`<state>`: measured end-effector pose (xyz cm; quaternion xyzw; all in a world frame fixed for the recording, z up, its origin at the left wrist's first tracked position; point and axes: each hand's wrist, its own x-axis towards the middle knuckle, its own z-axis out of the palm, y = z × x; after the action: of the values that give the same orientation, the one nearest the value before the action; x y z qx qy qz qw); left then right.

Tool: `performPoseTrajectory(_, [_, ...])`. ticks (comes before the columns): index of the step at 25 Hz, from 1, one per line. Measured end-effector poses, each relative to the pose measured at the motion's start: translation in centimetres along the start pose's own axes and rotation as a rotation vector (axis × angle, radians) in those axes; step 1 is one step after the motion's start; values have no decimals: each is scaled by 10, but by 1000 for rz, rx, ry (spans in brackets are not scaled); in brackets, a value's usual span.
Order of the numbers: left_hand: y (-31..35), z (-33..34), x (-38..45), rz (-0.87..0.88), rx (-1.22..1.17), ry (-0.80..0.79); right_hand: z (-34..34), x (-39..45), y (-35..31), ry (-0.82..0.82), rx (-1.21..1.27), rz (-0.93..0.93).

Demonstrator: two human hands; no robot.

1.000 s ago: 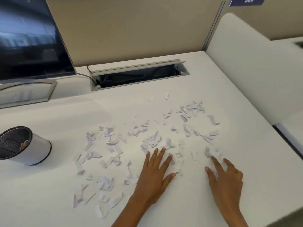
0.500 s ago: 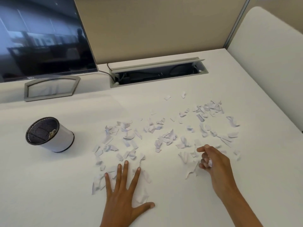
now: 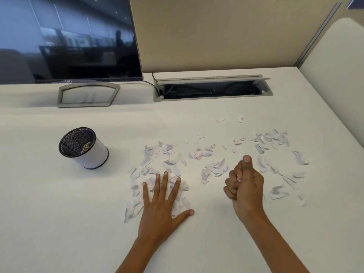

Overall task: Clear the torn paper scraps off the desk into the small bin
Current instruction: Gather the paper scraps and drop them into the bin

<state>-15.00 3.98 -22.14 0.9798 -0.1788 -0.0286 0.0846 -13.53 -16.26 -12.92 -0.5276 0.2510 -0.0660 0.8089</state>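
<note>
Torn white paper scraps, far too many and too overlapped to count, lie in a loose band running left to right across the middle of the white desk; they are thin, ragged, some curled. Two stray pieces sit apart toward the back, near the cable tray. One small bin, a cylinder with black mesh inside and a pale outer wall, stands left of the band, apart from it, its mouth seen tilted toward the camera, with one bit of debris inside. The left hand lies flat, fingers spread, pressing on the scraps at the band's left end. The right hand is curled into a fist with thumb up, a sliver of white paper showing between its fingers. One dark Dell monitor stands behind.
</note>
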Motion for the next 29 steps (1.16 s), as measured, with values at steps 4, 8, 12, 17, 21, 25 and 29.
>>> performPoseTrajectory(4, [2, -1, -3, -45, -29, 28, 40, 12, 10, -72, -48, 56])
performPoseTrajectory(8, [-3, -4, -10, -316, -101, 77, 106, 19, 22, -398, -299, 109])
performPoseTrajectory(12, [-4, -9, -9, -403, -172, 68, 186, 16, 25, -687, -441, -83])
performPoseTrajectory(17, [-6, -12, -8, -405, -168, 8, 261, 14, 48, -861, -658, -483])
performPoseTrajectory(21, [-8, -15, -4, -419, -234, 44, 288, 29, 64, -1016, -902, -444])
performPoseTrajectory(25, [-7, -4, -8, -416, -373, 102, 267, 57, 48, -852, -686, -425])
performPoseTrajectory(29, [-11, -8, -13, -394, -613, 356, 201, 99, 38, -603, -1112, -365])
